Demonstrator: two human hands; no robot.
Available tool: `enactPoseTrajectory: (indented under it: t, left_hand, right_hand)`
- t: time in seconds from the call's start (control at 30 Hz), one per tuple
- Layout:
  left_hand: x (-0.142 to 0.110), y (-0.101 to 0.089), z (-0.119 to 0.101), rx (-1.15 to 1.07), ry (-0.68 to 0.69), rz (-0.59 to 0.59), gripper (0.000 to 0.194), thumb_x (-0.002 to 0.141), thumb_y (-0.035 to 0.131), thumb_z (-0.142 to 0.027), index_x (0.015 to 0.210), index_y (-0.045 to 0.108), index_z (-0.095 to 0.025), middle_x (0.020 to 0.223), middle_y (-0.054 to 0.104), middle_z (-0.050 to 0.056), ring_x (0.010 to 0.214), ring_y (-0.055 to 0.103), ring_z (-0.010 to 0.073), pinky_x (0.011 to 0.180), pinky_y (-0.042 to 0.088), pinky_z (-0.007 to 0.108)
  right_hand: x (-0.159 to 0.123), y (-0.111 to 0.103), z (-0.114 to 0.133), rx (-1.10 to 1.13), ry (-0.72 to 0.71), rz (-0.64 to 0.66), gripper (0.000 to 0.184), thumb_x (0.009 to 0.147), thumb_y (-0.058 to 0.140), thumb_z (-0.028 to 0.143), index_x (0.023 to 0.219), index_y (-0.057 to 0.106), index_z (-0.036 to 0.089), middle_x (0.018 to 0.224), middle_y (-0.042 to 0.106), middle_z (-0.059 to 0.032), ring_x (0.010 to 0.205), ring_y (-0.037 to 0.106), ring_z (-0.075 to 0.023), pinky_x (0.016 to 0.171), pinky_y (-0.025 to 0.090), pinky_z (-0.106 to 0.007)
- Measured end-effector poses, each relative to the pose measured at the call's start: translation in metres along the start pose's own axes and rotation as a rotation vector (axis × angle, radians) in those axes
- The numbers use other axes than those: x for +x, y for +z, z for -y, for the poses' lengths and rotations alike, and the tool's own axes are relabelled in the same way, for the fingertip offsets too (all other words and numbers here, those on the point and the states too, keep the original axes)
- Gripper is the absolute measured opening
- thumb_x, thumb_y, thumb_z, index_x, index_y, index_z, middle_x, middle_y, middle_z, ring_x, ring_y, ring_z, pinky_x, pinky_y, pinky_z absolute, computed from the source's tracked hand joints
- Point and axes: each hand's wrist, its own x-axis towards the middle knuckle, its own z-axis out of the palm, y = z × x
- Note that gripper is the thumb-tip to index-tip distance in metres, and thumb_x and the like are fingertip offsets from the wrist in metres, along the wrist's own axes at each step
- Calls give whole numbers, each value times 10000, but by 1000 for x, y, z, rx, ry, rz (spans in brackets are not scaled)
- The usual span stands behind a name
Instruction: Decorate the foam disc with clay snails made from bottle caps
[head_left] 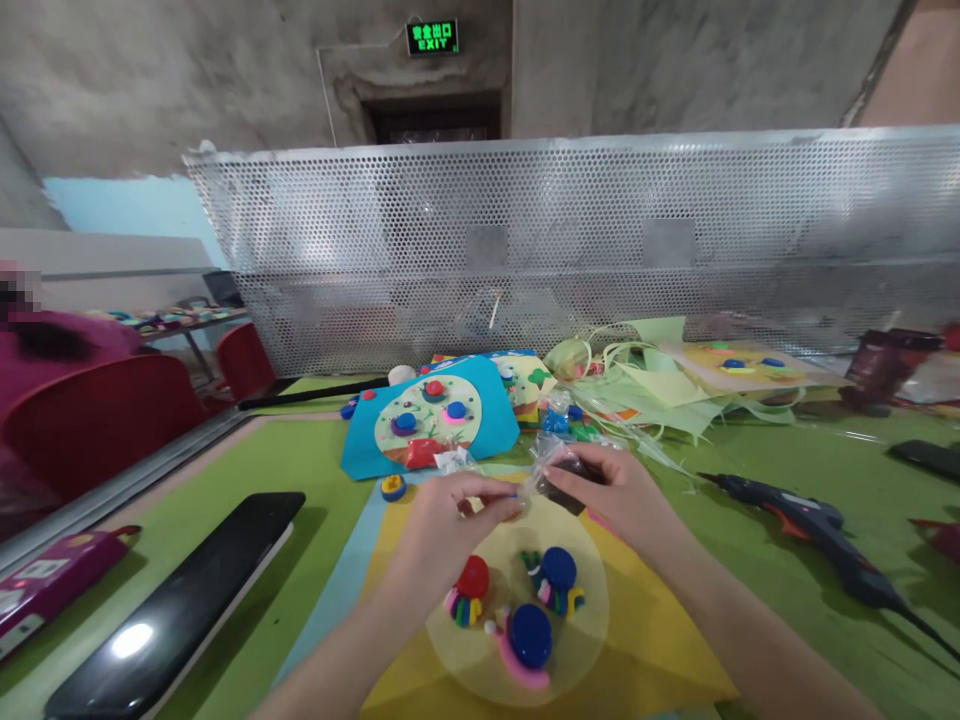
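While the right hand (611, 485) grips a clear bag (550, 452) with dark filling (564, 494), left hand (457, 510) pinching beside its edge, red packet (424, 454) beyond.

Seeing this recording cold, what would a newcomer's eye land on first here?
Likely the glossy red disc and two glossy blue discs with colourful trim, on the pale yellow paper circle at lower centre. Above them, the right hand holds a crinkled clear plastic packet, the left hand close beside it. The glowing green exit sign stands out high on the grey wall, left of centre.
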Motion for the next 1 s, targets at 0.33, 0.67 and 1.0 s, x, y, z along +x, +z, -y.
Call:
enactPoseTrajectory:
  t: [0.33,0.67,1.0]
  left_hand:
    - [-3,-1,-4,133,79,-10,140,786,556,-197,716,675,-219,742,691,9,701,603,179,646,431,272]
    - [-1,-1,0,246,136,12,146,823,506,-215,753,633,-224,765,654,8,710,587,166,653,439,264]
    - [0,-1,3,300,190,-18,134,828,499,-208,739,599,-214,760,625,13,707,574,165,655,439,264]
  right_hand:
    - [-3,4,1,-44,11,94,222,702,629,382,764,689,178,804,695,-47,748,620,-201,691,473,-312]
    - [-4,7,0,-205,-129,48,198,775,581,328,649,657,194,754,671,-32,743,610,-182,728,449,-306]
    - [-4,17,-5,-68,-2,72,212,724,613,386,753,671,183,764,697,-33,721,617,-175,667,477,-282]
